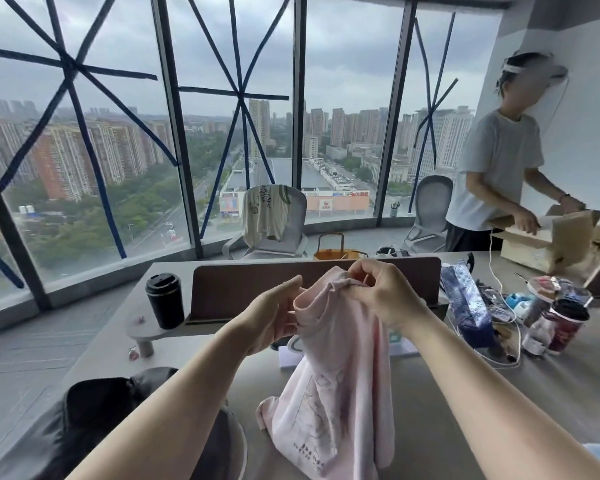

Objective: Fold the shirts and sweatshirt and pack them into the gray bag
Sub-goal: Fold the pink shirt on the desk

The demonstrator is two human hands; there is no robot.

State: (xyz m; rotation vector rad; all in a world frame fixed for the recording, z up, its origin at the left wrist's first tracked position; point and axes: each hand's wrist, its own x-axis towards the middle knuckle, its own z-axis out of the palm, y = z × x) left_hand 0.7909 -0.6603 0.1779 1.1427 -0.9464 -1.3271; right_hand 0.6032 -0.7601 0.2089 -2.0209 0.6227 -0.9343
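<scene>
A pale pink shirt [340, 386] with a faint print hangs bunched in the air above the grey desk [465, 403]. My left hand [274, 317] grips its upper edge on the left side. My right hand [378, 292] pinches the top of the collar area, fingers closed on the cloth. The shirt's lower part drapes down onto the desk. A dark gray bag [94, 420] sits open at the lower left, partly under my left forearm. A cream printed shirt [264, 213] hangs over a white chair's back by the window.
A black lidded cup [165, 299] stands on a small shelf left of a brown desk divider [243, 285]. Bottles, cups, a blue pouch and cables crowd the desk's right side [534, 313]. Another person [499, 174] handles a cardboard box at the far right.
</scene>
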